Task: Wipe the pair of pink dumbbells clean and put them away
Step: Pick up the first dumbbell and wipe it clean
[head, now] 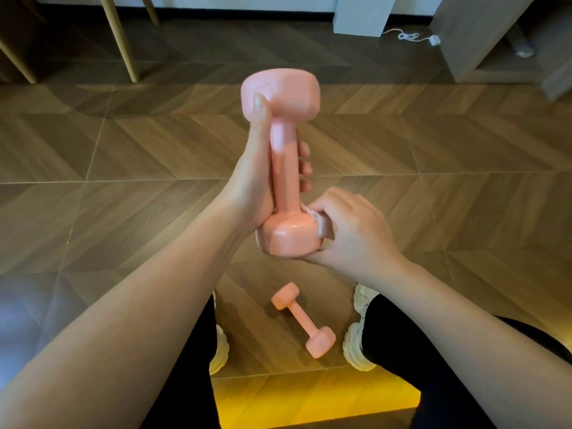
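A pink dumbbell (283,168) stands upright in front of me, held up in the air. My left hand (253,181) grips its handle, thumb lying up against the top head. My right hand (349,230) holds a small pale wipe (320,224) and presses it against the right side of the lower head. The second pink dumbbell (303,320) lies on the wooden floor between my feet, slanting from upper left to lower right.
My white shoes (356,345) stand on either side of the floor dumbbell. Wooden chair legs (122,38) are at the far left, a grey cabinet (483,35) at the far right, and a white cable (411,37) lies by the back wall.
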